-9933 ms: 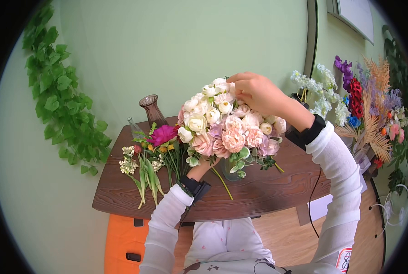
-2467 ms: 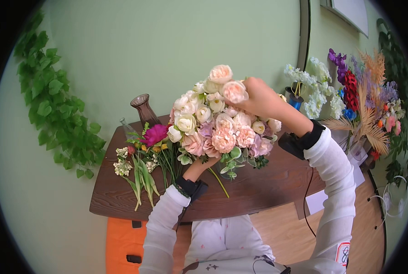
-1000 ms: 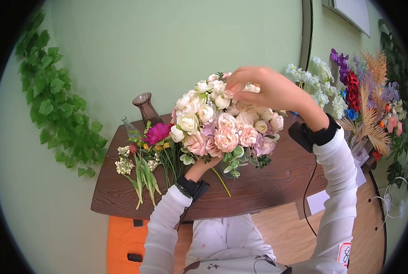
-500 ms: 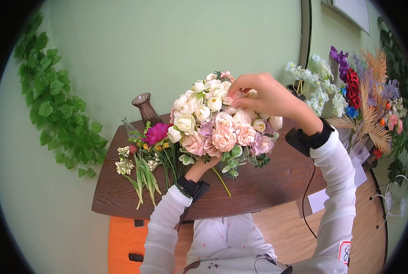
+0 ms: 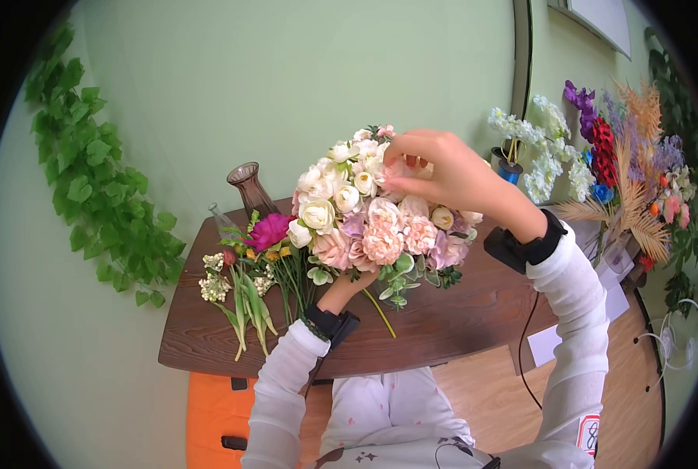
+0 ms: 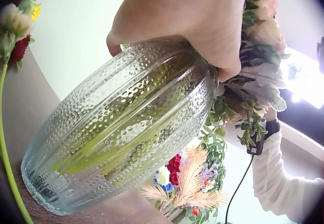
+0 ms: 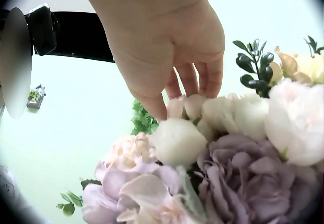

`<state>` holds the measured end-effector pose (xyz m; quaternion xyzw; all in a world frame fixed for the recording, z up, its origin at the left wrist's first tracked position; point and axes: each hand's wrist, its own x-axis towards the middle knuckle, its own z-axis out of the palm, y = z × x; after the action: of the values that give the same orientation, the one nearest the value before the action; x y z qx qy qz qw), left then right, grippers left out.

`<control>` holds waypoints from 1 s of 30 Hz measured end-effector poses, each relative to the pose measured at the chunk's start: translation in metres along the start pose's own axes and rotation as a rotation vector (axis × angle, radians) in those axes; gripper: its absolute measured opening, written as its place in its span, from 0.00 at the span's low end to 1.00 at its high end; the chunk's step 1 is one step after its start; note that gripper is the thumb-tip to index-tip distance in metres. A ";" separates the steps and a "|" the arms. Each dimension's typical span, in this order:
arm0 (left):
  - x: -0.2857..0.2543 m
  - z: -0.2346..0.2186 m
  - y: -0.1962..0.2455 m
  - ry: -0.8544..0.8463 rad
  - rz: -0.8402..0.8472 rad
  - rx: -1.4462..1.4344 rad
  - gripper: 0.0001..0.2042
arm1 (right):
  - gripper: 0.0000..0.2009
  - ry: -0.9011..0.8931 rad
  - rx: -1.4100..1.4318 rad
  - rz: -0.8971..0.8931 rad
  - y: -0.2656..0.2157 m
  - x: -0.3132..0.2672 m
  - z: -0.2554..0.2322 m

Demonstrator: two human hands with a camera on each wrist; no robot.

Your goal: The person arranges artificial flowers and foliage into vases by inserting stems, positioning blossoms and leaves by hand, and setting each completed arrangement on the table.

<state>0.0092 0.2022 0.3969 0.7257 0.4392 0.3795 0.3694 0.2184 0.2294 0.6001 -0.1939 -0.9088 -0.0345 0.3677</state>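
My left hand (image 6: pixel 187 11) grips the neck of a ribbed, bumpy clear glass vase (image 6: pixel 121 127), which has green stems inside. In the head view, this left hand (image 5: pixel 353 289) is partly hidden under a full bouquet (image 5: pixel 384 234) of white, peach, pink and lilac flowers. My right hand (image 5: pixel 450 176) is at the bouquet's upper right, thumb and fingers curled round a pale pink flower. In the right wrist view, the right hand (image 7: pixel 169 46) reaches down onto small pale pink blossoms (image 7: pixel 185 106), just behind a white bud (image 7: pixel 178 142); the fingertips are partly hidden.
Left of the vase, loose flowers lie on the dark wooden table (image 5: pixel 208 340), among them a magenta bloom (image 5: pixel 269 230) and tulip stems (image 5: pixel 247 309). Behind stand a purple-brown glass vase (image 5: pixel 251 187) and a small clear bottle (image 5: pixel 222 223). More arrangements (image 5: pixel 626 180) stand at right.
My right hand held peach roses above the bouquet about 2.5 seconds ago; they have gone down among the other flowers. It has since shifted slightly over the top. The left hand stays at the vase.
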 end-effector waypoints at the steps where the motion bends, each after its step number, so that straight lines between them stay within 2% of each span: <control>1: 0.001 0.000 0.000 -0.001 0.000 0.007 0.14 | 0.09 -0.014 0.055 0.033 0.001 -0.001 -0.003; 6: -0.001 -0.001 -0.001 -0.015 0.002 0.038 0.14 | 0.10 -0.039 0.210 0.164 0.005 -0.002 -0.010; 8: -0.001 -0.001 -0.002 -0.023 0.001 0.051 0.14 | 0.11 -0.221 0.128 0.127 0.006 -0.002 -0.012; 12: 0.005 -0.001 0.000 -0.032 -0.007 0.077 0.15 | 0.10 -0.201 0.131 0.107 0.017 -0.005 -0.009; 17: 0.007 0.000 0.000 -0.050 -0.011 0.111 0.15 | 0.07 -0.159 0.140 0.268 0.017 -0.003 -0.009; 19: 0.053 0.009 0.019 -0.057 -0.013 0.123 0.15 | 0.07 -0.141 0.193 0.307 0.015 0.002 -0.011; 21: 0.012 0.000 0.001 -0.064 -0.017 0.138 0.15 | 0.07 -0.123 0.249 0.345 0.017 0.009 -0.009; 24: 0.009 -0.002 -0.002 -0.075 -0.026 0.163 0.16 | 0.06 -0.090 0.276 0.336 0.023 0.019 -0.004; 26: 0.009 -0.003 -0.002 -0.084 -0.030 0.179 0.16 | 0.05 -0.087 0.165 0.289 0.020 0.024 -0.004; 30: 0.005 -0.003 -0.005 -0.098 -0.034 0.206 0.16 | 0.05 -0.116 0.160 0.301 0.021 0.022 0.001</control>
<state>0.0061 0.2092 0.3951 0.7700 0.4696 0.2901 0.3201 0.2106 0.2562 0.6127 -0.2995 -0.8892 0.1047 0.3298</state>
